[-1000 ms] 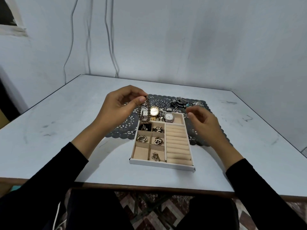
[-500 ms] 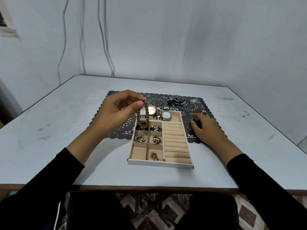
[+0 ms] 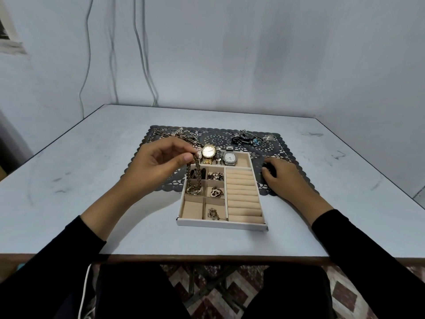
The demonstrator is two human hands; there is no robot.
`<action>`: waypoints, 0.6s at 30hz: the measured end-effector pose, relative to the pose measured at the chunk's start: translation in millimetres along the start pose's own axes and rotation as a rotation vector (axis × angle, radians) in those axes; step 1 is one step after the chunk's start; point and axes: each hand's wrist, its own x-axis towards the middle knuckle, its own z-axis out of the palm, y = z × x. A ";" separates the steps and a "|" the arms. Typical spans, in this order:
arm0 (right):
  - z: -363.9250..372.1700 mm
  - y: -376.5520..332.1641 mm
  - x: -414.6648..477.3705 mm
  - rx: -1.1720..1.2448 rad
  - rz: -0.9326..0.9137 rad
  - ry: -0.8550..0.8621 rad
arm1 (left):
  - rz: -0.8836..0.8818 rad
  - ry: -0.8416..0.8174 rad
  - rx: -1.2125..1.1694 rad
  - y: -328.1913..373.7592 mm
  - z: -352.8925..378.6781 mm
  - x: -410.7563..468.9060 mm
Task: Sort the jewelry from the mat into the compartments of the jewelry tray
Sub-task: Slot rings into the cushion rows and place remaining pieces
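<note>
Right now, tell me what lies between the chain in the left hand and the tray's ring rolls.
Head view: between the chain and the ring rolls runs one column of small compartments, holding a beaded piece and a heart pendant.

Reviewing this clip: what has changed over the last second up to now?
The left hand came down, lowering the chain it pinches until its lower end coils in a left-column compartment of the jewelry tray. The right hand dropped from mid-air onto the mat, right of the tray. The watches, the other tray pieces and the loose jewelry at the mat's far edge stayed put.
</note>
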 end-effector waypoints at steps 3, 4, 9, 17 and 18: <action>1.0 0.7 0.5 0.002 0.002 -0.003 | -0.024 -0.030 -0.022 -0.4 -4.6 -5.1; 1.3 0.7 0.7 0.003 0.004 -0.005 | -0.029 -0.051 -0.018 -1.1 -6.5 -6.7; 0.3 -0.1 0.2 0.008 -0.001 -0.002 | -0.091 -0.124 -0.014 -4.9 -5.9 -14.7; -2.1 -2.2 -1.2 0.016 -0.002 -0.002 | -0.153 -0.295 -0.052 -14.5 -11.1 -20.9; -2.3 -2.0 -1.1 0.015 -0.003 -0.003 | -0.143 -0.303 -0.045 -15.0 -12.6 -21.0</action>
